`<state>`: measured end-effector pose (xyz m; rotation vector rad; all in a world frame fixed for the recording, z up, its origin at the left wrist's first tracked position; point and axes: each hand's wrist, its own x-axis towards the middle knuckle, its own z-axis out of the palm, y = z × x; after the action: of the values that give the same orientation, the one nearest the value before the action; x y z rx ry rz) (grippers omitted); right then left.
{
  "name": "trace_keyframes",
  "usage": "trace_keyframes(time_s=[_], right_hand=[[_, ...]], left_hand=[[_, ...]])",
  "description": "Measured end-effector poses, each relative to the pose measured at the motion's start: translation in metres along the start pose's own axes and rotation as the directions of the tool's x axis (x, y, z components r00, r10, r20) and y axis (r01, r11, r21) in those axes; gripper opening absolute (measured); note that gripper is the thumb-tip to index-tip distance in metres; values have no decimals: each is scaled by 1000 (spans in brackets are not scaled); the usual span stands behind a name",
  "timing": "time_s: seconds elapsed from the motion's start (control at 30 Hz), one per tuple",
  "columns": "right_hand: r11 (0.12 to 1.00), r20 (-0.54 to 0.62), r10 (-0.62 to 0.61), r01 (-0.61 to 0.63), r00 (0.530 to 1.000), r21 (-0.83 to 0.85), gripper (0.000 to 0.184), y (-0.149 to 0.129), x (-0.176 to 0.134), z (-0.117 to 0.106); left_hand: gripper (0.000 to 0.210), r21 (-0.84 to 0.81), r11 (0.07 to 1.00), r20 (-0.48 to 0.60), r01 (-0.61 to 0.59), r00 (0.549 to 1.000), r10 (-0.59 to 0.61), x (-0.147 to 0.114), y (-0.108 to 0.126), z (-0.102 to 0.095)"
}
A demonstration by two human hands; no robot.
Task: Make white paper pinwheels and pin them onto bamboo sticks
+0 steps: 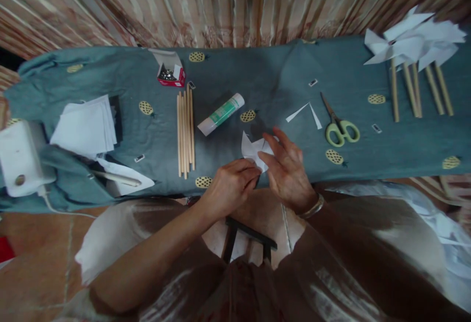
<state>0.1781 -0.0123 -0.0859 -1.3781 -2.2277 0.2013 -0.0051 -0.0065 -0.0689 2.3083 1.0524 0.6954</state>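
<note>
Head view. Landmark: glue stick (221,114), lying tilted on the grey-blue cloth (257,76) near its middle.

Left hand (230,187): below the glue stick at the near edge of the cloth, fingers curled, pinching the lower corner of a small folded white paper piece (252,150).

Right hand (287,170): below and right of the glue stick, fingers partly spread, thumb and forefinger tips on the same paper's right edge. Metal bangle (312,209) on that wrist. The paper sits just below-right of the glue stick, held between both hands; whether it touches the cloth cannot be told.

Surroundings:
- Bundle of wooden sticks (186,130) just left of the glue stick, lying lengthwise.
- Open red box (170,74) of small metal pieces above-left.
- Stack of white paper squares (86,125) far left.
- Two thin paper offcuts (307,112) to the right; green-handled scissors (338,124) beyond them.
- Finished paper pinwheels (412,42) on sticks, far right.
</note>
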Motion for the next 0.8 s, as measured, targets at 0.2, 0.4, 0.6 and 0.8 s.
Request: trace_keyframes(time_s=[0.2,0.4,0.6,0.8], right_hand=[[983,-5,50,-49,999,177,34,11,3,-12],[982,9,56,-56,998,179,37,14,-2,-21],[996,59,-8,3,998,88,37,9,-4,-12],[995,24,23,-25,999,99,37,7,-6,-11]], left_hand=[[18,-14,1000,-3,-1,1000,1,0,-1,0],[18,-5,1000,7,13,1000,-13,0,0,0],[18,-19,1000,13,5,1000,-4,1,1,-1],[18,-22,1000,10,15,1000,-15,1,1,-2]])
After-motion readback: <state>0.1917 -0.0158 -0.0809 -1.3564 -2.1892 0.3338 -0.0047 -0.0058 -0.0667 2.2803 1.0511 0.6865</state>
